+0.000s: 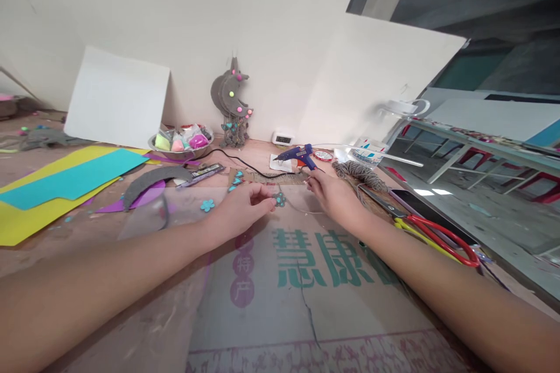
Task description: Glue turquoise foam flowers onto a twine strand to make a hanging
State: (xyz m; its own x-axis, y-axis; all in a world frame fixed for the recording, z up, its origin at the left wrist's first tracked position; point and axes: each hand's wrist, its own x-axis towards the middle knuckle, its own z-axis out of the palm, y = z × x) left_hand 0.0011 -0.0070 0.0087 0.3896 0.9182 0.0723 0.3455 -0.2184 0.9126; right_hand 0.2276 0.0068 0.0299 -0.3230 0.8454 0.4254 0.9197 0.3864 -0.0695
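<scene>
Between the thumb and fingers of my left hand is a small flower piece, grey with teal, held just above the plastic-covered cardboard. A thin grey cord runs from beside it toward my right hand. The fingers of my right hand are curled together just below the handle of a blue hot glue gun; what they pinch, if anything, I cannot make out. A loose teal flower lies left of my left hand. More teal pieces lie behind it.
A grey moon ornament hangs on the wall. A bowl of coloured clay packs, a small digital clock and a grey yarn skein stand behind. Red-handled scissors and a phone lie right; coloured sheets lie left.
</scene>
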